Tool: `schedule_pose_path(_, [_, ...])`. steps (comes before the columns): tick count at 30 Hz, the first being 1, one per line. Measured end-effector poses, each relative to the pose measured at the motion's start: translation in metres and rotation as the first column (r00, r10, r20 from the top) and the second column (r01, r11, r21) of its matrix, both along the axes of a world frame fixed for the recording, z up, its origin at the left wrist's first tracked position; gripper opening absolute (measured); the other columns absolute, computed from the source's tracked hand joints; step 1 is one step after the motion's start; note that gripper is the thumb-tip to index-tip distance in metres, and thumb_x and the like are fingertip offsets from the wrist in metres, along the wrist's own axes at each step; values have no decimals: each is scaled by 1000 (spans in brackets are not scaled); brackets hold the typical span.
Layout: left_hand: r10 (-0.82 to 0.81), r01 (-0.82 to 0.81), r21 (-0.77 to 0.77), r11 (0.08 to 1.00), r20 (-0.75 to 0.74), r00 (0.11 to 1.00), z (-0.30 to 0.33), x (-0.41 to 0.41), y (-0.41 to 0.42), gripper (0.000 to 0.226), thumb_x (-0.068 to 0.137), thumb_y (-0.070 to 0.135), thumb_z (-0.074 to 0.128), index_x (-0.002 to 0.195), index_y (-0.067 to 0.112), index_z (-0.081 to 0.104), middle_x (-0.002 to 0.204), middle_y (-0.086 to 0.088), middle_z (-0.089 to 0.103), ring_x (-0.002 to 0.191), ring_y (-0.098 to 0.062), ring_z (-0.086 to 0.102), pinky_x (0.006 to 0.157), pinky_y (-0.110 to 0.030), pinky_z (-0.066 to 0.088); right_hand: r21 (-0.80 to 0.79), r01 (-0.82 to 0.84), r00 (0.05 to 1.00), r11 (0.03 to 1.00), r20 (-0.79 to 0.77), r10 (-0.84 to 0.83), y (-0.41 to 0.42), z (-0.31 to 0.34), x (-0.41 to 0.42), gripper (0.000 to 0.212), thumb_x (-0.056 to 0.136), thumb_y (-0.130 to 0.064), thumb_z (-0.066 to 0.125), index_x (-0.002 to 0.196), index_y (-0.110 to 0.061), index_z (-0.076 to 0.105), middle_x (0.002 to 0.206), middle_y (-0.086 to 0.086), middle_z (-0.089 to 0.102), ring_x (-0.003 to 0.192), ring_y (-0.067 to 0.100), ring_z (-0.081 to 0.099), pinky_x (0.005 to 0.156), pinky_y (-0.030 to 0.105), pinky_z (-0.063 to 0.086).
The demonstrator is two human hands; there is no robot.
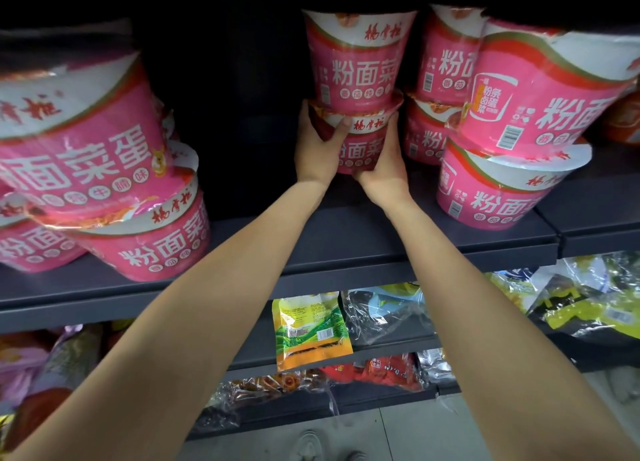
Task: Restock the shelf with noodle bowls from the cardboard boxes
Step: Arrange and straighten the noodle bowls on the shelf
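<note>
Deep on the dark shelf, a pink noodle bowl carries a second pink bowl stacked on its lid. My left hand grips the lower bowl's left side, thumb across its rim. My right hand cups its right side and base. More pink bowls stand stacked in twos at the right and lean in a pile at the left. No cardboard box is in view.
Between the left pile and the held stack the shelf shows a dark gap. Lower shelves hold snack bags, among them a yellow-green pouch and clear-wrapped packs. A shoe shows on the pale floor below.
</note>
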State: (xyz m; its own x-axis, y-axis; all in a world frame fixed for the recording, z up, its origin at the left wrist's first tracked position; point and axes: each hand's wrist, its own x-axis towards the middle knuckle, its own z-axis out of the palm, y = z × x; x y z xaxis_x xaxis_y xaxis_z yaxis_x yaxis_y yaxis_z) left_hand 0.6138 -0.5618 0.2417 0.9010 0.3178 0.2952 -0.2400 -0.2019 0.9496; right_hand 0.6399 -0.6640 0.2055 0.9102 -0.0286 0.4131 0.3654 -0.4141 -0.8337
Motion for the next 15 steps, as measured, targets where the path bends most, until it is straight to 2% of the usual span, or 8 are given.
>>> schedule_pose_path(3, [-11,11,25,1000,-11,1000,2,-3,1,74,91,30,64,150,16,22,144,-3,46,127,-13,48,101,-26,42,-2,-14,1000,1000,10,14,-1,0,2,97,71,-33,68,150,-20,14,147,3,38,134,14,41,108,43,41])
schedule_pose_path(6, [-48,51,78,996,-34,998,14,-22,1,82,90,22,65,152,13,13,149,-5,39,132,-13,41,107,-26,38,-18,28,1000,999,-8,-29,-1,4,-11,91,74,-30,67,149,-13,19,148,14,34,138,24,36,113,43,34])
schedule_pose_path(8, [-79,81,49,996,-36,996,24,-59,2,75,90,12,64,150,10,20,142,3,40,124,-3,38,99,-12,37,-30,81,996,996,28,-81,1,7,-39,82,80,-13,65,149,-7,22,150,22,30,140,31,30,115,26,23])
schedule_pose_path(10, [-117,115,98,988,17,993,25,-116,14,61,91,8,61,145,14,34,131,14,42,121,1,41,98,-12,40,-15,106,984,994,149,-103,8,11,-81,70,82,2,59,146,-5,32,145,20,36,135,30,36,104,8,22])
schedule_pose_path(12, [-56,-6,294,956,200,978,16,-176,40,46,92,7,57,135,17,47,129,14,50,121,-2,49,99,-20,44,-27,84,954,996,289,-73,22,14,-128,54,84,2,54,137,-5,44,135,12,49,126,24,45,102,7,25])
schedule_pose_path(14, [26,-296,465,835,503,864,-2,-217,78,31,91,1,52,119,13,56,117,6,59,110,-10,55,93,-24,44,-57,21,925,998,380,2,44,12,-161,43,86,1,52,129,-5,53,128,8,56,121,20,48,105,19,33])
schedule_pose_path(15, [59,-431,486,761,609,791,-10,-231,98,27,90,-2,51,113,11,57,112,1,60,106,-13,55,92,-26,42,-74,-11,910,997,413,40,58,10,-173,40,87,1,51,126,-5,56,127,7,58,120,20,49,106,28,36])
